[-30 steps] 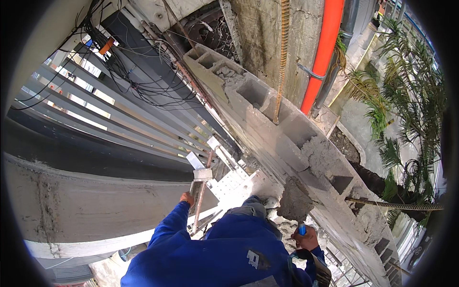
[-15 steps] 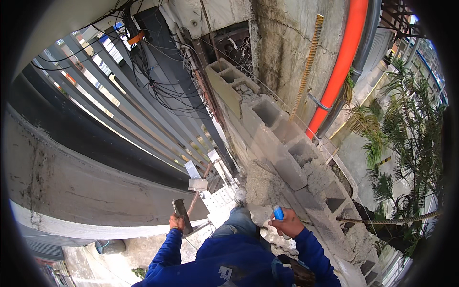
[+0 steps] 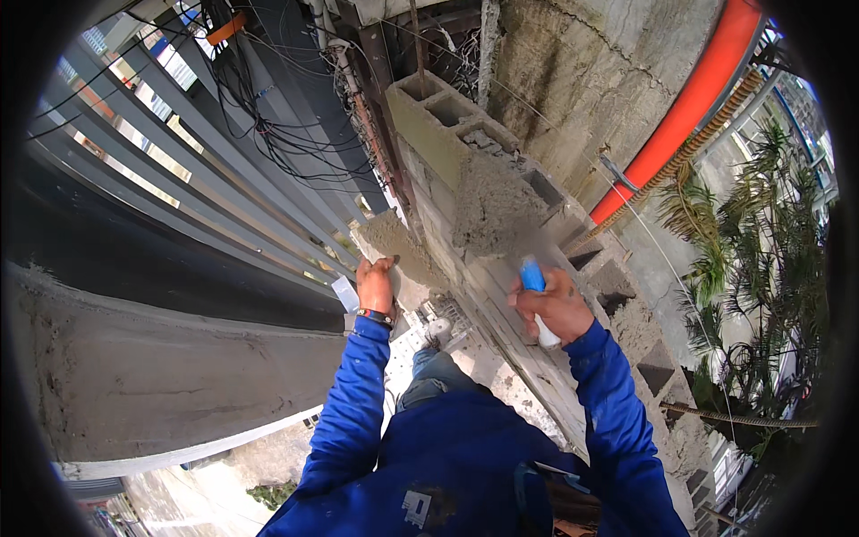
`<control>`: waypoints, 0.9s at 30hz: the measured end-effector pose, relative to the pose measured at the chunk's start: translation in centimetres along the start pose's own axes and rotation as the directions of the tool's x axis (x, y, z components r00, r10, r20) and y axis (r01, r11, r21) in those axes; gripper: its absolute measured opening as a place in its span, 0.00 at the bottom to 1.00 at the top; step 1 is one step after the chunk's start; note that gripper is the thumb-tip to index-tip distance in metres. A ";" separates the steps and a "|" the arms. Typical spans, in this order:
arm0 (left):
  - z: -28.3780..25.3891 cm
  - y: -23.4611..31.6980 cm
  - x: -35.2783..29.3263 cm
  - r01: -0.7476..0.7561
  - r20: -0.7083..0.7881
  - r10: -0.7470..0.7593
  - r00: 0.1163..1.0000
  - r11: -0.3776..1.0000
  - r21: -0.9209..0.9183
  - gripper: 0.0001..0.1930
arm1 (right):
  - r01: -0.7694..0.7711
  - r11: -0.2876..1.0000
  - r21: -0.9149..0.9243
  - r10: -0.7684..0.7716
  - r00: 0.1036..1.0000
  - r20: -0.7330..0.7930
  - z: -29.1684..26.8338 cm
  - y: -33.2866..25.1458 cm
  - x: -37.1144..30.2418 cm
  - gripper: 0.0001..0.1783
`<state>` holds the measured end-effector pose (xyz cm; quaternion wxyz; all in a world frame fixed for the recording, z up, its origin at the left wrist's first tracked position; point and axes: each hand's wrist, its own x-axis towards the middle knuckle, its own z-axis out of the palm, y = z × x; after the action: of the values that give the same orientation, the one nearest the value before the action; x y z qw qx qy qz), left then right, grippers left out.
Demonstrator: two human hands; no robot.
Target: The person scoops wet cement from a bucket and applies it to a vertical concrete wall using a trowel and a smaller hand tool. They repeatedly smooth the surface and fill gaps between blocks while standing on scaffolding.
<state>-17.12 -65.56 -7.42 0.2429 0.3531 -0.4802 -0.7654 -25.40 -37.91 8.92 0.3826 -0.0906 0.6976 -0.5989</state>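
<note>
My right hand point(image 3: 553, 304) is wrapped round the blue and white handle of a tool point(image 3: 533, 276), likely a trowel. Its blade is smeared by motion near a mass of wet grey mortar point(image 3: 501, 208) on the side and top of a hollow-block wall point(image 3: 420, 134). My left hand point(image 3: 375, 285) grips the near edge of a flat board point(image 3: 407, 255) with a sandy, mortar-coated face. The board is tilted close to the wall's left side, below the mortar; whether it touches the wall I cannot tell.
Grey metal slats point(image 3: 192, 174) and hanging black cables point(image 3: 268, 125) are on the left. At the right run an orange-red pipe point(image 3: 684, 107), a ribbed steel bar point(image 3: 729, 112) and a taut string point(image 3: 658, 237). Another bar point(image 3: 743, 416) juts out towards plants point(image 3: 761, 295).
Both hands have moved forward, the left bringing the board up beside the wall. Mortar now covers part of the blocks farther up, and the view has shifted.
</note>
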 end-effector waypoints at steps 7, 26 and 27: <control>0.2 5.3 10.6 -0.108 0.186 0.074 0.980 0.978 0.181 0.15 | 0.008 1.000 -0.029 -0.012 0.989 -0.151 1.4 -7.0 11.7 0.08; -47.8 -19.7 -2.1 0.375 -0.359 -0.110 0.927 0.328 0.867 0.10 | -0.145 0.665 -0.732 -0.021 0.977 -0.213 -2.0 -21.1 40.1 0.18; -47.8 -20.9 -2.2 0.388 -0.374 -0.115 0.920 0.379 0.840 0.10 | -0.141 0.527 -0.838 -0.008 0.985 -0.171 -1.6 -22.2 41.9 0.18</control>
<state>20.55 -82.17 -39.50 -0.0461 0.5910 -0.7189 -0.3629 -62.71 -67.13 11.20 0.2581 -0.1917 0.9306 -0.1752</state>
